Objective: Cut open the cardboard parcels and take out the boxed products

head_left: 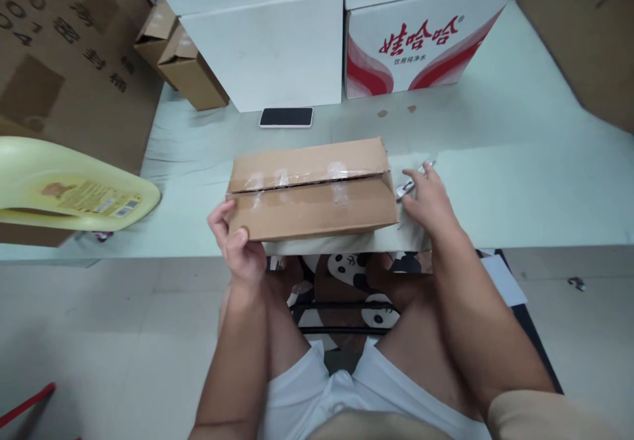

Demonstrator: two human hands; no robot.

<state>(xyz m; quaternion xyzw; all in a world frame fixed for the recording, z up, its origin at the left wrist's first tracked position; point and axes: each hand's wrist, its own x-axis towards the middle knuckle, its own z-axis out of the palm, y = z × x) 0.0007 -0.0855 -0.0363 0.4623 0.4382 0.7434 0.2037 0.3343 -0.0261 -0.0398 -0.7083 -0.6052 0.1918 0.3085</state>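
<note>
A closed brown carton (312,209) sits near the front edge of the table (520,189), its long side running roughly left to right. A seam runs lengthwise along it between two flaps, with short pieces of clear tape (339,192) across it, and the seam shows a thin dark gap. The left hand (236,242) grasps the carton's left end, thumb on the near side and fingers curled around the corner. Just beside the right end, the right hand (423,199) has its thumb and fingers bent around a small, slim tool (405,189), light in colour; whether they grip it firmly, I cannot tell. Beyond the carton, a phone (286,117) lies flat with its dark screen up, and two small brown scraps (382,113) lie to the right of it. Farther back stand plain white boxes (277,50) and, to their right, a white box with red lettering (411,43) and red curved bands. Two small brown boxes (193,73) stand left of the white ones, next to a large brown box (74,43) with black print; another large brown box (584,37) is at the far right. A pale yellow bottle (74,185) with a handle extends in from the left. Below the table are the person's bare legs, white shorts (297,400) and a panda-patterned surface (349,268).
</note>
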